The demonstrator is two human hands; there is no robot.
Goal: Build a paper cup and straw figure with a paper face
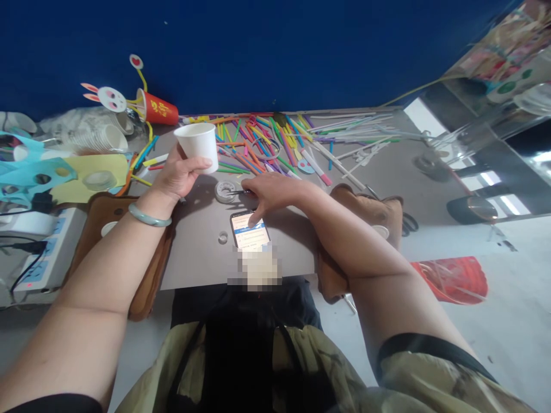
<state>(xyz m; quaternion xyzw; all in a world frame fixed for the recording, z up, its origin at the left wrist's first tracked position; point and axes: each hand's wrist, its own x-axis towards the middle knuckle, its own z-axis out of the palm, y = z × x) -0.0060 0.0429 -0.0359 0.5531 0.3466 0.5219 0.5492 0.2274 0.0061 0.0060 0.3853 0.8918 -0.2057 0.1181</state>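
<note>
A plain white paper cup (201, 150) is held upright in my left hand (177, 175), the thumb wrapped across its front and the cup raised over the table. My right hand (273, 192) reaches low over the table, thumb spread away from the fingers. A slim dark-handled tool (241, 192) pokes out from beneath these fingers, its kind unclear; its tip lies over a roll of clear tape (224, 191). Just below the right thumb lies a phone (249, 229) with its screen lit. A small clear ring (222, 237) rests left of the phone.
Coloured pipe cleaners or sticks (258, 146) spread along the back by the blue wall (275, 51). A red cup (159, 108) with a paper rabbit lies at back left, near stacked paper cups (99, 137). A power strip (55, 246) sits left; a red basket (456, 280) stands right.
</note>
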